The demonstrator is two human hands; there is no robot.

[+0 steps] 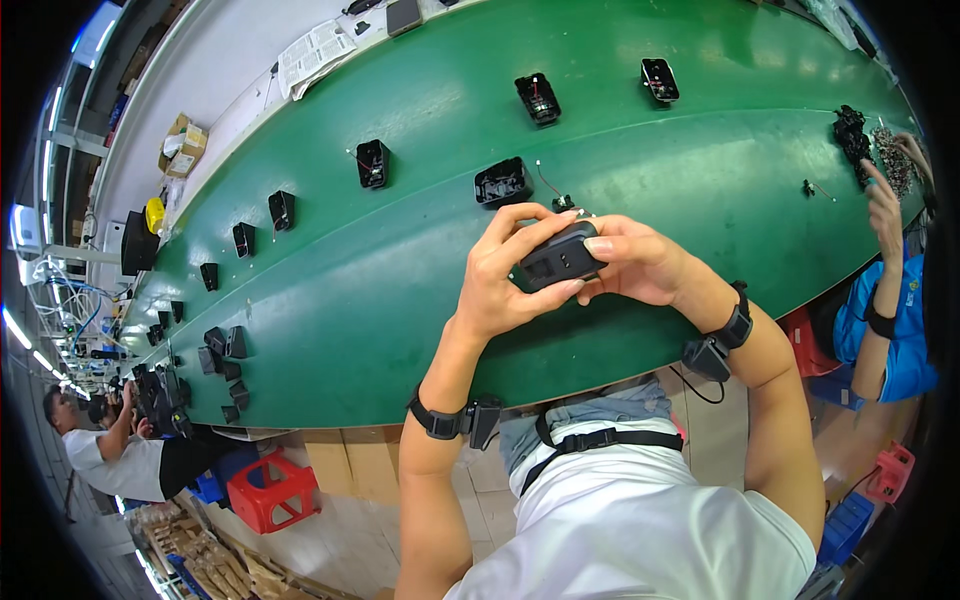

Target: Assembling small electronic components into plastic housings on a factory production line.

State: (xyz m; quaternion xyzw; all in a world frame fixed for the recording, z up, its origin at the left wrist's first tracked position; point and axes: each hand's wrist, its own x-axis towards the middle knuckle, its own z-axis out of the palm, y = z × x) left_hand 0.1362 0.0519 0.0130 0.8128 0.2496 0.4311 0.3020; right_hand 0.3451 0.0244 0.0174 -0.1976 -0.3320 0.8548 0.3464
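Over the near part of the green table, both my hands grip one black plastic housing (pixel 562 256), its surface with small slots turned up toward me. My left hand (pixel 489 277) closes on its left side, fingers over the far edge and thumb along the near edge. At its right end, my right hand (pixel 648 262) pinches it with the thumb on top. Just beyond my fingers lies a small black part (pixel 563 203) with a thin wire, partly hidden by them. An open black housing (pixel 503 182) rests on the table behind it.
More black housings (pixel 372 164) stand spaced along the green table (pixel 330 330), with several clustered at its left end. On the right, another person's hand (pixel 884 210) is near piles of small parts (pixel 892 160). A red stool (pixel 271 492) stands on the floor at left.
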